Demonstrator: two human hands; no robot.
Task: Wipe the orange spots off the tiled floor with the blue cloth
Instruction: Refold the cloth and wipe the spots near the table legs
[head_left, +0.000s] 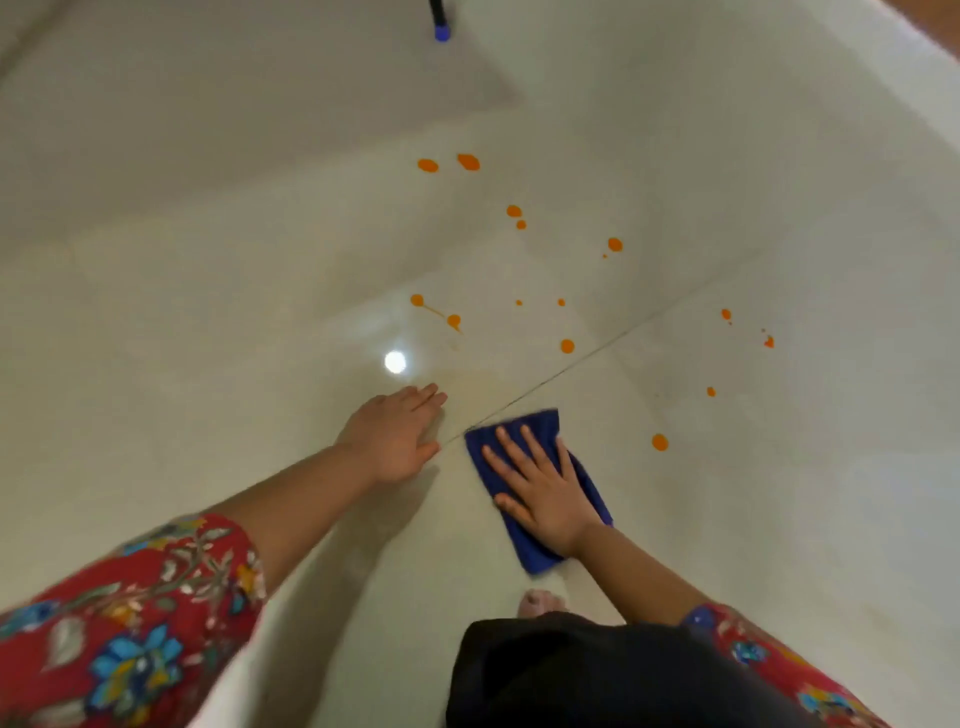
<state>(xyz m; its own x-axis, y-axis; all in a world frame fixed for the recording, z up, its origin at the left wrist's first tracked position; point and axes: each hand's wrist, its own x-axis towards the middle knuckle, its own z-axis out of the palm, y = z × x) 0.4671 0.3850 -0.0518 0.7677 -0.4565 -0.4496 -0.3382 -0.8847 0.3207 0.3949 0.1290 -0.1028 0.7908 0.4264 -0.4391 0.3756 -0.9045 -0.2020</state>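
A folded blue cloth lies flat on the pale tiled floor, just below a grout line. My right hand presses down on the cloth with fingers spread. My left hand rests flat on the bare tile to the left of the cloth, fingers together, holding nothing. Several orange spots dot the floor beyond the cloth: a pair at the far end, a linked pair, one by the grout line, and one to the right of the cloth.
A dark pole with a blue tip touches the floor at the top. A bright light reflection shines near my left hand. My toes and dark-clothed knee are below the cloth. A wall edge runs along the top right.
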